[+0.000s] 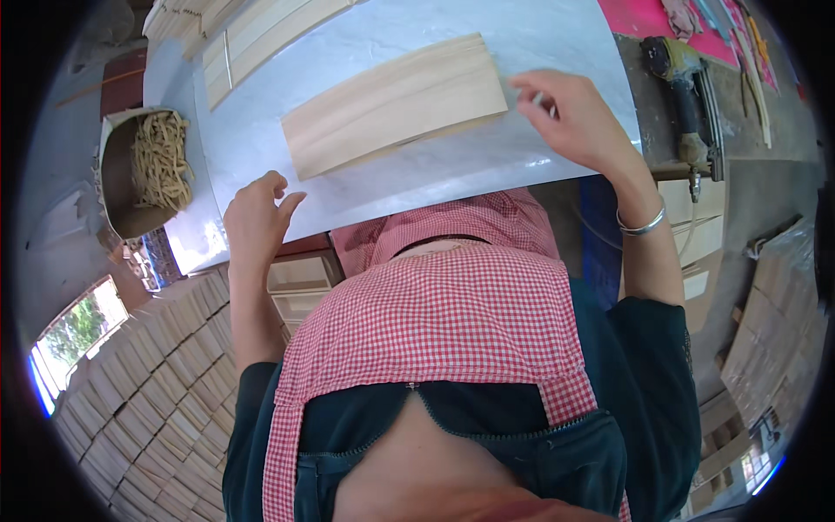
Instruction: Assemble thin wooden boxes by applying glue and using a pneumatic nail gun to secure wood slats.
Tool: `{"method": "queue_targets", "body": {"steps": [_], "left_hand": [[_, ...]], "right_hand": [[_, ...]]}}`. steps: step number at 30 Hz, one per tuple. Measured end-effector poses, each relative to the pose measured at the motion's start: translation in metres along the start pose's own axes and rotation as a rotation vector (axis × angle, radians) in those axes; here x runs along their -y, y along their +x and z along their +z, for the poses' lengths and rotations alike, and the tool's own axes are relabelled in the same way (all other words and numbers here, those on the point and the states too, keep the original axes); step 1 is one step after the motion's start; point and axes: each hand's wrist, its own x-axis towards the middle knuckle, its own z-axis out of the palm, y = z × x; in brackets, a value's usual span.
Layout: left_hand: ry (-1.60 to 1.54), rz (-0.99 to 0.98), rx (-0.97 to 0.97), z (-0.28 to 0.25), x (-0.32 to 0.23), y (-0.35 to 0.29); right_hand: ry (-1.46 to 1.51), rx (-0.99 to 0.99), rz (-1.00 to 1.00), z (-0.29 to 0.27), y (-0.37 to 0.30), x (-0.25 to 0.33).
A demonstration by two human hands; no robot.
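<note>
A small stack of thin, pale wooden boards [396, 100] lies at a slant on the glossy white tabletop [391, 187] in front of me. My left hand [257, 213] is at the table's near edge, left of the stack and apart from it. Its thumb is stretched away from the loosely curled fingers, with nothing held. My right hand [570, 117] hovers just off the stack's right end, fingers bent and apart. Small pale spots show between those fingers; I cannot tell whether they are nails or the tabletop behind.
Bundled wooden strips [261, 43] lie at the far left. A box [122, 178] of tan bands stands left of the table. To the right, a nail gun [687, 100] with a hose rests on a brown surface. Stacked wood pieces [165, 400] fill the lower left.
</note>
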Motion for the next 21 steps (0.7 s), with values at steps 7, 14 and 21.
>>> {"method": "queue_targets", "body": {"steps": [7,14,21], "left_hand": [[-0.263,0.730,-0.350,0.013,-0.123,0.040],[-0.346,0.751,-0.267,0.032,-0.159,0.075],[-0.482,0.715,-0.283,0.045,-0.165,0.076]], "right_hand": [[0.088,-0.471,-0.126,0.044,0.039,-0.007],[0.048,-0.467,-0.047,0.057,0.051,-0.009],[-0.131,-0.479,-0.073,0.059,0.050,-0.005]]}}
